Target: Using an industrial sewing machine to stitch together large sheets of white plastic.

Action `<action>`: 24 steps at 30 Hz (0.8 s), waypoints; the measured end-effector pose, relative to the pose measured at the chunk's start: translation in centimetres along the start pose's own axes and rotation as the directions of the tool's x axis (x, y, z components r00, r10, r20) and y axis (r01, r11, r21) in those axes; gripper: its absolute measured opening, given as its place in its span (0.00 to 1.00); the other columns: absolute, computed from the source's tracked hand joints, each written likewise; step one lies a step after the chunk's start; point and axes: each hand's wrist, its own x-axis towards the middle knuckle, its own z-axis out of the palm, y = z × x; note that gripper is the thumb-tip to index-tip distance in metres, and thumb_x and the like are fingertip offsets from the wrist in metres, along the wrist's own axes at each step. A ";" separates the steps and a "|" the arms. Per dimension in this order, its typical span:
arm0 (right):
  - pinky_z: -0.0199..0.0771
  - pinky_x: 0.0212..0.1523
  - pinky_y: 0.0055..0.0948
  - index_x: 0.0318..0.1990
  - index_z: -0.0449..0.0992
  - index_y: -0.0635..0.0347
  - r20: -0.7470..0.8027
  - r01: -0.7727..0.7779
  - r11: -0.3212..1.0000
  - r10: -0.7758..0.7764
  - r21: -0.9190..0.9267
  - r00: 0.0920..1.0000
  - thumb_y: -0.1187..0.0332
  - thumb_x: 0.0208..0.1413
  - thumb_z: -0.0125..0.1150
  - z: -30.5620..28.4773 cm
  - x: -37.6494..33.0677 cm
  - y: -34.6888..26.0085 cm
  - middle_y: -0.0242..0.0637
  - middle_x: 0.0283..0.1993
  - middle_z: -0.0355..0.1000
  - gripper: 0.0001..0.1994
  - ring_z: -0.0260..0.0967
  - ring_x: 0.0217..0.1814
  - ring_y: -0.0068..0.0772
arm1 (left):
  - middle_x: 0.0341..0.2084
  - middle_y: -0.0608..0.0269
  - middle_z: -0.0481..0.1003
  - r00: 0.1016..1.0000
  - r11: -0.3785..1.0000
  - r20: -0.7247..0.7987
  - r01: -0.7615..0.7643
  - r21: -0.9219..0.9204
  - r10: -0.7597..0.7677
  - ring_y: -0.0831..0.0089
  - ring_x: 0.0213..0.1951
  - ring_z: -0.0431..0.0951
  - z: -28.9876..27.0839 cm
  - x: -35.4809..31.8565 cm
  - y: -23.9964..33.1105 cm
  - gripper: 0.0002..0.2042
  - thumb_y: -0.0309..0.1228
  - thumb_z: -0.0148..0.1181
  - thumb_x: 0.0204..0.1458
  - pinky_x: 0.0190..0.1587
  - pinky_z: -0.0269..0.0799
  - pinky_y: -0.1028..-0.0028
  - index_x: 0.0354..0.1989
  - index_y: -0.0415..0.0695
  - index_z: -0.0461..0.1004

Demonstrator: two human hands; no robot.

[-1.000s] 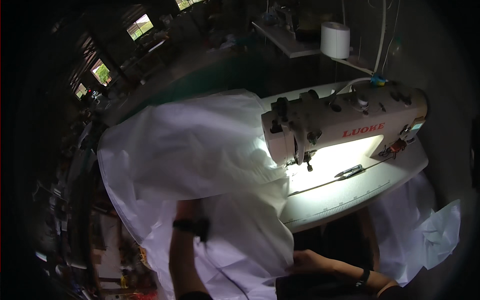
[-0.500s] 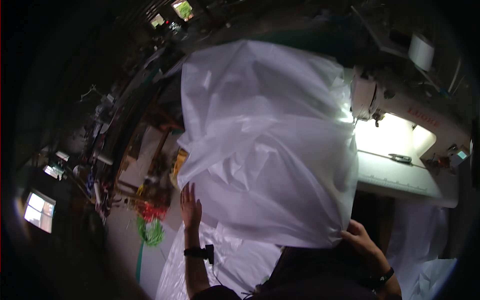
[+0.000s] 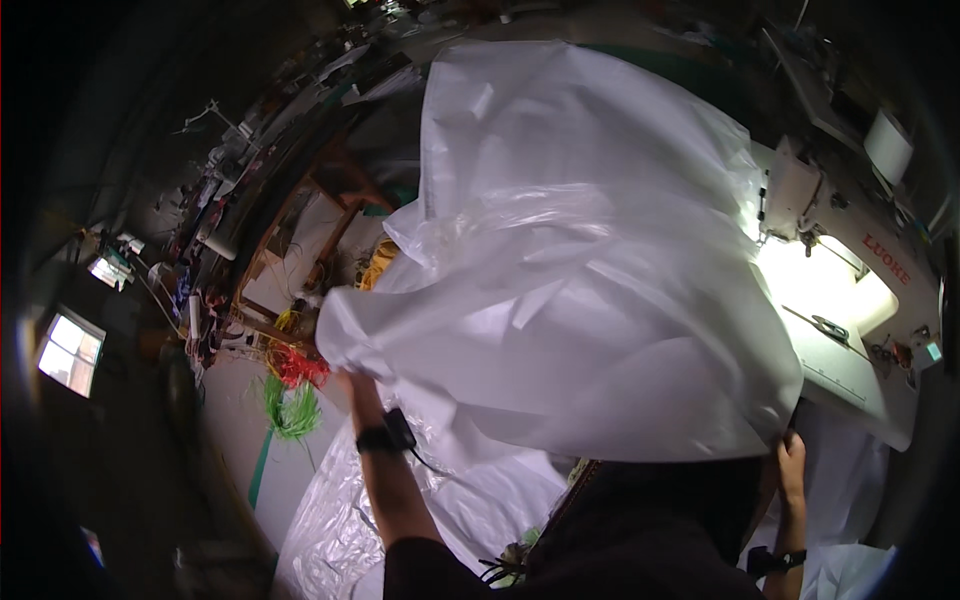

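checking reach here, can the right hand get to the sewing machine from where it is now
Probably not directly. The right hand grips the lower edge of the big white sheet, which billows between it and the sewing machine. It would likely have to let go or lower the sheet first.

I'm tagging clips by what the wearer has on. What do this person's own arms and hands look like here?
Both forearms are bare, with no gloves. The left hand is mostly hidden by white sheeting; its wrist carries a black band with a small black box and a thin cable. The right hand has a dark wristband below it. A dark short sleeve shows.
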 end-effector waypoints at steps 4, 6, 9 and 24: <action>0.68 0.52 0.40 0.50 0.70 0.65 -0.169 0.173 0.720 -0.377 -0.673 0.911 0.72 0.53 0.58 0.7 -1.5 -13.0 0.49 0.48 0.72 0.16 0.70 0.50 0.48 | 0.57 0.57 0.65 0.651 0.339 0.574 -0.754 0.562 0.496 0.64 0.58 0.66 4.8 -0.4 7.0 0.26 0.46 0.49 0.60 0.57 0.67 0.67 0.63 0.44 0.60; 0.66 0.56 0.41 0.53 0.68 0.64 -0.020 0.491 0.760 -0.550 -0.427 0.835 0.70 0.51 0.60 1.9 -1.3 -15.5 0.50 0.52 0.70 0.21 0.68 0.55 0.51 | 0.59 0.56 0.63 0.895 0.867 0.307 -0.410 0.283 0.323 0.63 0.59 0.65 8.9 -4.3 6.6 0.28 0.46 0.51 0.59 0.60 0.64 0.65 0.64 0.44 0.59; 0.67 0.57 0.43 0.51 0.69 0.61 0.453 0.464 0.868 -0.346 -0.178 0.821 0.66 0.50 0.63 9.4 -1.0 -22.9 0.51 0.55 0.69 0.21 0.67 0.56 0.52 | 0.67 0.56 0.52 0.945 0.989 0.317 0.117 -0.087 -0.084 0.60 0.67 0.55 3.7 -10.2 1.5 0.36 0.47 0.53 0.59 0.65 0.52 0.53 0.70 0.50 0.43; 0.74 0.50 0.41 0.30 0.79 0.52 0.606 0.755 0.633 -0.672 0.172 0.426 0.68 0.38 0.65 8.1 -2.7 -16.7 0.36 0.45 0.75 0.07 0.72 0.50 0.44 | 0.64 0.48 0.59 0.658 0.444 0.097 0.386 0.809 -0.747 0.58 0.66 0.57 12.3 -19.8 -13.3 0.45 0.51 0.66 0.46 0.63 0.55 0.56 0.67 0.37 0.53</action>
